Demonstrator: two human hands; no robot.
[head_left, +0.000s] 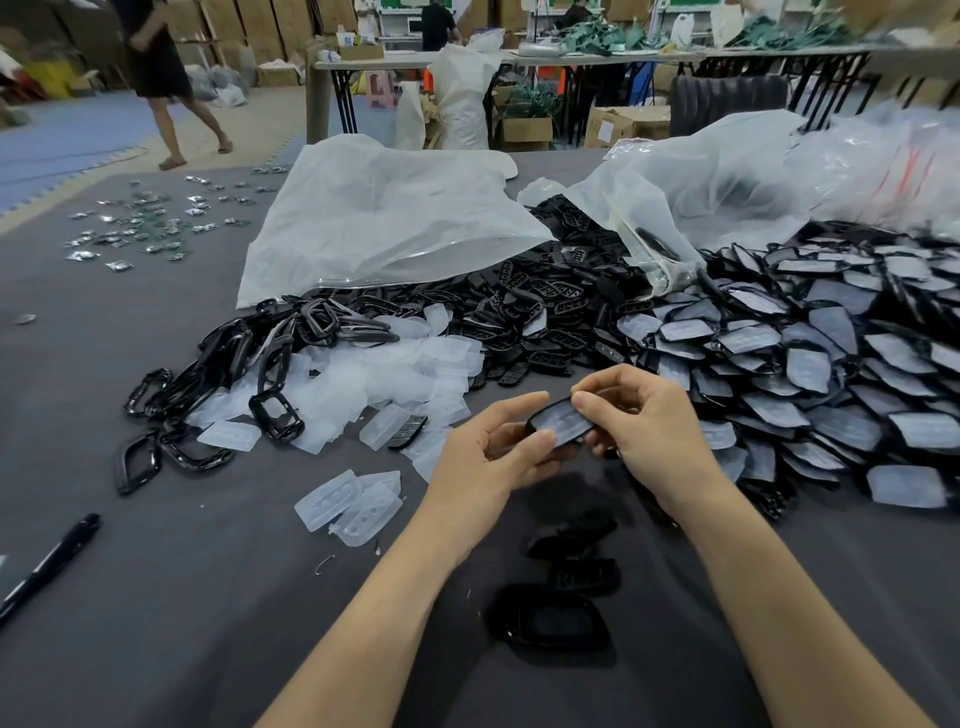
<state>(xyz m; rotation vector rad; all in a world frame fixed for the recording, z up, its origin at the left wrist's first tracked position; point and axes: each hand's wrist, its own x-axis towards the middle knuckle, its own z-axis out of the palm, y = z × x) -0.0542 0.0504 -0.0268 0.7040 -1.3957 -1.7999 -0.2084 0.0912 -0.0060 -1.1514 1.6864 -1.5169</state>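
Both hands hold one black key-fob shell with a translucent pad in it (563, 423) above the grey table (156, 597). My left hand (493, 452) grips its lower left end. My right hand (644, 421) pinches its upper right edge between thumb and fingers. A heap of translucent silicone pads (395, 374) lies just left of the hands, with two more pads (348, 506) nearer me. Black frames (228, 374) are piled at the left. A large pile of assembled shells (831, 364) fills the right side.
Three black shell parts (561, 618) lie on the table between my forearms. A black marker (52, 561) lies at the left edge. White plastic bags (384, 218) spill black button parts (545, 301) at the back. Small circuit boards (145, 223) are scattered far left. A person (161, 78) walks beyond the table.
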